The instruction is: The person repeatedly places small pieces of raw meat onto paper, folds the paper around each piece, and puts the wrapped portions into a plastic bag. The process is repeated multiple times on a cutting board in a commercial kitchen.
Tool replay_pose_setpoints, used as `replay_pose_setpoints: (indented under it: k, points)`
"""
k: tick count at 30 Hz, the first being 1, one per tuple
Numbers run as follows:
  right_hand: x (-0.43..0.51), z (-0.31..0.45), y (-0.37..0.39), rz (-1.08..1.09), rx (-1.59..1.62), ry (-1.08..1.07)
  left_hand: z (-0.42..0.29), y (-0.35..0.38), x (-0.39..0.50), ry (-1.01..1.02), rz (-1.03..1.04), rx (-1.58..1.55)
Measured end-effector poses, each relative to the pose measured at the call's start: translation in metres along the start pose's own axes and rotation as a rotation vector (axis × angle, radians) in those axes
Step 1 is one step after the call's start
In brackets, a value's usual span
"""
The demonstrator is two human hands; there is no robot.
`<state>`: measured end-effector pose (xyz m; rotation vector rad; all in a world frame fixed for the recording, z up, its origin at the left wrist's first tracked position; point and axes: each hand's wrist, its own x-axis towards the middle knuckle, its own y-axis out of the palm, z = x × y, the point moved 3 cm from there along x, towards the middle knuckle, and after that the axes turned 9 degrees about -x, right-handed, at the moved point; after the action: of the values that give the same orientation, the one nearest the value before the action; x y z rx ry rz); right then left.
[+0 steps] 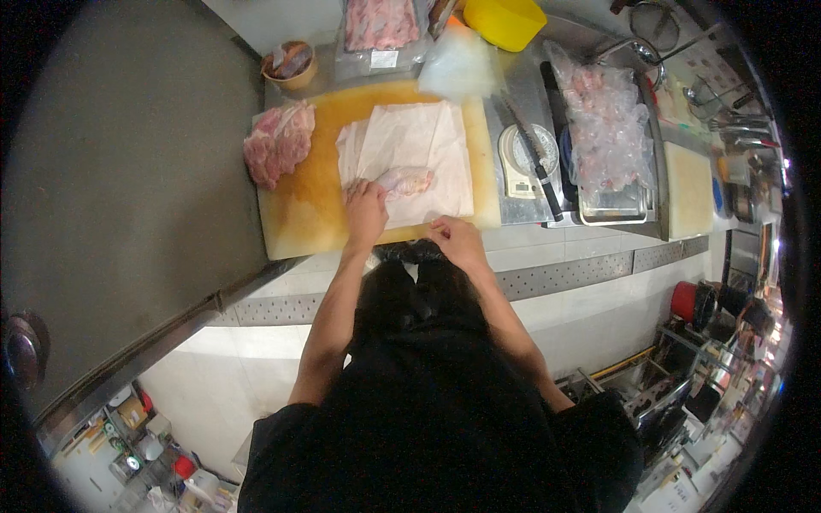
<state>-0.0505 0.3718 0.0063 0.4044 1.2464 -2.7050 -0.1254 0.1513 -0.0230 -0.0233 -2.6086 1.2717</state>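
A skin-on piece of raw meat, seemingly poultry, lies on white paper sheets spread over a yellowed cutting board. My left hand rests at the paper's left front side, its fingers touching the left end of the meat. Whether those fingers pinch the meat or the paper is hidden. Over the board's front edge, my right hand has curled fingers close to the paper's lower edge. I cannot tell if something thin is between them. Another slab of raw meat sits at the board's left side.
A knife with a black handle lies across a white kitchen scale. Right of it, bagged meat covers a metal tray. Behind the board are a bowl, packaged meat, plastic bags and a yellow container.
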Motion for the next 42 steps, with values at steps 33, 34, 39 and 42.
replay_pose_setpoints:
  k: [33, 34, 39, 42]
  points:
    - [0.005, -0.139, 0.124, 0.540, -0.420, 0.187, 0.033, 0.164, -0.139, -0.605, 0.872, -0.250]
    - [-0.007, -0.127, 0.104, 0.404, -0.386, 0.110, 0.031, 0.140, -0.140, -0.433, 0.767, -0.256]
    - [-0.005, -0.082, 0.005, 0.254, -0.029, 0.082, 0.013, 0.043, -0.150, -0.442, 0.436, -0.360]
    - [0.079, -0.054, -0.040, -0.137, -0.079, -0.068, 0.010, -0.003, -0.118, -0.428, 0.479, -0.459]
